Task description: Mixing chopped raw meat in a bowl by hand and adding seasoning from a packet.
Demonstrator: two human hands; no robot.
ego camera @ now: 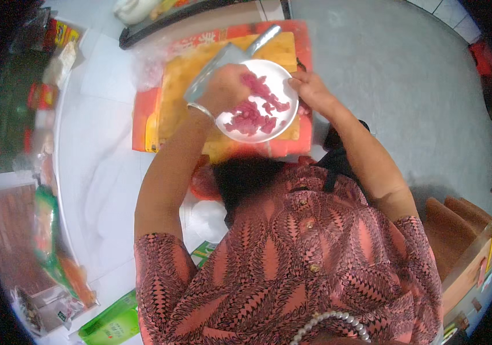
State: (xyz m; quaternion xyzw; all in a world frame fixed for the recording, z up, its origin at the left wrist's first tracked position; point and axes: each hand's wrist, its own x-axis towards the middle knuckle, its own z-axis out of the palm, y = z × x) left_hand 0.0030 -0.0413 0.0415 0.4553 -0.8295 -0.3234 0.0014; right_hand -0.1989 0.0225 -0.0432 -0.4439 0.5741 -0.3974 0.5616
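Observation:
A round white plate point(283, 119) is tilted up above a wooden cutting board point(177, 103). Pieces of sliced raw red meat point(248, 117) lie on it in two loose clumps. My right hand point(315, 92) grips the plate's right rim, thumb on top. From the left, my left hand point(228, 86) reaches over the plate with its curled fingers at the upper meat clump; the fingertips are blurred, and whether they pinch a piece is hidden. Behind the plate a metal cleaver point(233, 52) lies on the board, its round handle pointing up and right.
Beneath the board is a red printed box point(302, 39). Clear plastic wrapping point(149, 64) sits at its left. Green packages point(114, 321) lie on the floor at lower left. A cardboard box point(466, 258) with brown sheets stands at the right, and a dark-edged frame point(177, 19) runs beyond the board.

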